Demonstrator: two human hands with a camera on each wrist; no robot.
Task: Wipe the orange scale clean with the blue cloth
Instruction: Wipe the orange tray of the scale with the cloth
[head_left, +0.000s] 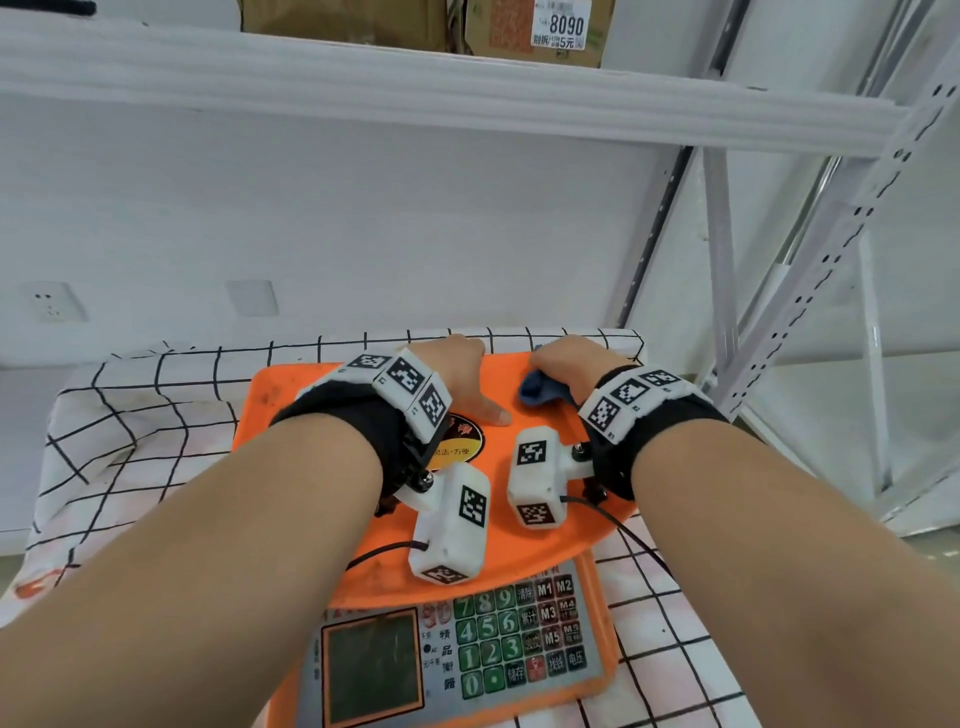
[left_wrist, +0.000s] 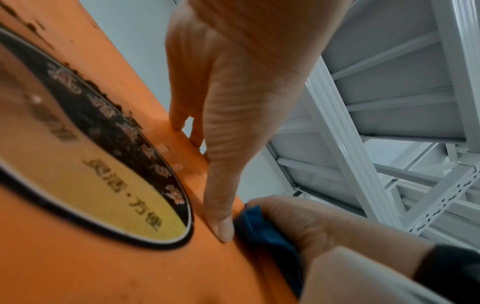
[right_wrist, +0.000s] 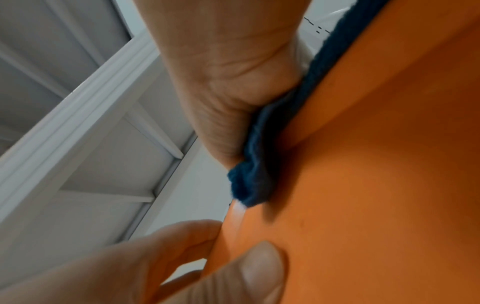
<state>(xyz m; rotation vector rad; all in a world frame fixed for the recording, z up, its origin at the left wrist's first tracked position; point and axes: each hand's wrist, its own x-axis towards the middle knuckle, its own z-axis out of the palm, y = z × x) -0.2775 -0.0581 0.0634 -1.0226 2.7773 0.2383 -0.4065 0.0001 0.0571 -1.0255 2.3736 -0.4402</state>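
The orange scale (head_left: 280, 400) stands in front of me on a checked cover, with a round black and yellow sticker (left_wrist: 109, 185) on its platter. My left hand (head_left: 467, 379) grips the platter's far edge: the fingers go over the rim and the thumb (left_wrist: 223, 228) lies flat on top. Just to its right, my right hand (head_left: 566, 364) holds the bunched blue cloth (head_left: 540, 392) against the platter near the far right rim. In the right wrist view the blue cloth (right_wrist: 254, 174) is squeezed between that hand (right_wrist: 228, 82) and the orange surface (right_wrist: 376, 185). Dark specks mark the platter's left side (left_wrist: 31, 26).
The scale's front panel with its keypad (head_left: 514, 634) and display (head_left: 374, 670) faces me. A white cloth with black checks (head_left: 130, 441) covers the table. White metal shelving (head_left: 779, 312) rises at the right, and a shelf board (head_left: 415, 88) with cardboard boxes (head_left: 519, 31) runs overhead.
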